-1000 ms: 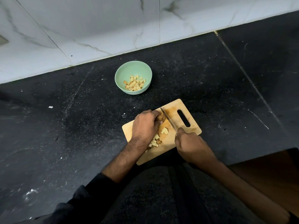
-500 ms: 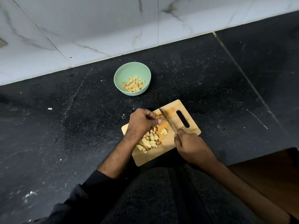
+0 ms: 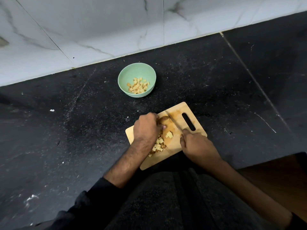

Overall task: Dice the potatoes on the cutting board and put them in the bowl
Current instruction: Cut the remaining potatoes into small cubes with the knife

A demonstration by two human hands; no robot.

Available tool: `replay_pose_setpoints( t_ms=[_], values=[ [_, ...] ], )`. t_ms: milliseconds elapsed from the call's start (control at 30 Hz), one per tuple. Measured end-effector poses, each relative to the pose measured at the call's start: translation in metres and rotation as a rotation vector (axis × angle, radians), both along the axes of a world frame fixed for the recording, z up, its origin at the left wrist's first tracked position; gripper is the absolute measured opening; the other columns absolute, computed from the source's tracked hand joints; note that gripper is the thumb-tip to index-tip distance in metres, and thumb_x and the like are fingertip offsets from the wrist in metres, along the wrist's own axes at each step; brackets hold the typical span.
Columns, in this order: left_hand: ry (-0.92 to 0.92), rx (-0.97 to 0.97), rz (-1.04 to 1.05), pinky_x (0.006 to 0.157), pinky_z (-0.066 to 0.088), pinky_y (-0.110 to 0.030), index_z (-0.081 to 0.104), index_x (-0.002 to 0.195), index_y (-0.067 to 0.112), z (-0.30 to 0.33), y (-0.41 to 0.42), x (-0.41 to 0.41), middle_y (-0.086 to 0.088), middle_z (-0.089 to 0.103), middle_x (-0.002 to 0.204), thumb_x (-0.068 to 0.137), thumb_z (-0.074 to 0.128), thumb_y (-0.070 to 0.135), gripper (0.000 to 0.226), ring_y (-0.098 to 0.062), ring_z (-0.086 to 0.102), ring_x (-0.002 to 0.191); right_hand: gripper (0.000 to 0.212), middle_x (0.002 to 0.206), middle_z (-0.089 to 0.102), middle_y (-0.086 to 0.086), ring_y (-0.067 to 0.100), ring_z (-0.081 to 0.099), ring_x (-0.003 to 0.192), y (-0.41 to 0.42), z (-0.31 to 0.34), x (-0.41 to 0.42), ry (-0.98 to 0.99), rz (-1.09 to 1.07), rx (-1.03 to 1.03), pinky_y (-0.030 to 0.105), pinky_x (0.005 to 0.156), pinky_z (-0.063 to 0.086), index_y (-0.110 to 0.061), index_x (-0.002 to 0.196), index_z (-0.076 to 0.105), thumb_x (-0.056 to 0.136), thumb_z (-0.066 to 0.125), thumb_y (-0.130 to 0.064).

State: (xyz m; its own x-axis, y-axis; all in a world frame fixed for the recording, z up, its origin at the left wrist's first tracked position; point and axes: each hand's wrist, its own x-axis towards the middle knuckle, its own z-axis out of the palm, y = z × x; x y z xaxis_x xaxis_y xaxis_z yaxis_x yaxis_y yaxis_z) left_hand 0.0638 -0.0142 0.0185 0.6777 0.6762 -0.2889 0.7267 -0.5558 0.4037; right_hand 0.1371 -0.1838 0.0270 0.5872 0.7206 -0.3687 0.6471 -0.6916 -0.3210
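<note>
A wooden cutting board (image 3: 197,128) with a slot handle lies on the black counter. My left hand (image 3: 146,128) curls over a brown potato piece (image 3: 164,121) at the board's far side and holds it down. My right hand (image 3: 196,145) grips a knife (image 3: 174,122) whose blade lies just right of that piece. Several pale potato cubes (image 3: 159,145) lie beside my left wrist, and two more cubes (image 3: 169,134) sit between my hands. A mint green bowl (image 3: 126,77) with diced potato (image 3: 137,86) stands beyond the board.
The black stone counter (image 3: 66,130) carries white specks and scratches. A white marble wall (image 3: 83,30) rises behind the bowl. The counter's front edge drops off at the lower right, where a brown floor (image 3: 282,176) shows.
My left hand has shifted a little over the potato piece, covering part of the cube pile again. The knife stays beside the piece, in my right hand.
</note>
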Motion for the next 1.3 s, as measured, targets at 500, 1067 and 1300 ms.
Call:
replay_pose_setpoints(
  t_ms=[500,1067,1300],
  values=[
    [0.018,0.293,-0.186,0.087,0.053,-0.038,0.070,0.109,0.017,-0.004,-0.010,0.004,-0.008,0.068,0.103,0.093,0.065,0.025,0.019,-0.025,0.064,0.097,0.033,0.092,0.065,0.000,0.021,0.067,0.086,-0.007,0.001,-0.003,-0.142,0.116,-0.071,0.035,0.064,0.046,-0.016,0.131,0.045,0.106,0.027,-0.029],
    [-0.094,0.317,-0.485,0.098,0.041,-0.037,0.056,0.140,0.027,-0.010,0.023,0.012,0.004,0.062,0.129,0.096,0.062,0.027,0.044,-0.018,0.054,0.119,0.023,0.087,0.060,0.004,0.027,0.063,0.087,-0.011,0.003,-0.002,0.153,-0.103,0.010,0.047,0.079,0.053,-0.018,0.106,0.048,0.102,0.036,-0.038],
    [-0.161,0.194,-0.396,0.099,0.045,-0.042,0.064,0.131,0.027,-0.015,0.008,0.010,0.001,0.063,0.119,0.088,0.072,0.041,0.046,-0.020,0.059,0.112,0.029,0.093,0.059,0.003,0.026,0.063,0.095,-0.008,0.002,0.002,0.021,-0.021,-0.017,0.039,0.075,0.047,-0.017,0.123,0.048,0.104,0.034,-0.034]
  ],
)
